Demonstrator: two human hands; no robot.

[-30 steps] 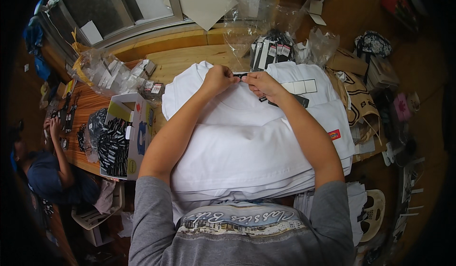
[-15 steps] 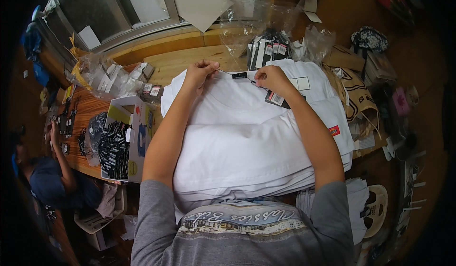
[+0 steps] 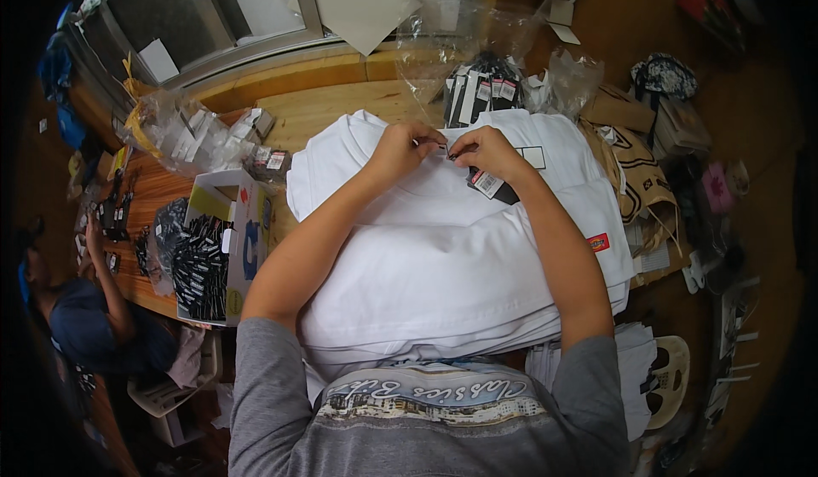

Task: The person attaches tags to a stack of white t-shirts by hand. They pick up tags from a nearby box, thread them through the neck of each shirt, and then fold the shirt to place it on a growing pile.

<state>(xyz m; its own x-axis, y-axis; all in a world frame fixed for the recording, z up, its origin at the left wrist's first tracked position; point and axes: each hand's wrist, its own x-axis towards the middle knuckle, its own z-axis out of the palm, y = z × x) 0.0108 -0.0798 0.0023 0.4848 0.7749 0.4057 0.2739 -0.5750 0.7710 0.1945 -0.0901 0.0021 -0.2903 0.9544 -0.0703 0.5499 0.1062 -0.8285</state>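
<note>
both hands at the collar of a white tee
left hand [image 3: 400,146] & right hand [image 3: 487,151] fingers pinched together on the hang tag [image 3: 489,185] string atop the white t-shirt stack [image 3: 443,264].

Both hands [image 3: 447,149] pinched together, fingertips meeting.

White folded shirt [image 3: 443,247] on top of a tall stack of the same — flat, collar end away from the body, small red label near its right hem. Black hang tag [image 3: 490,185] with a white barcode patch — lying tilted just by the collar.
</note>
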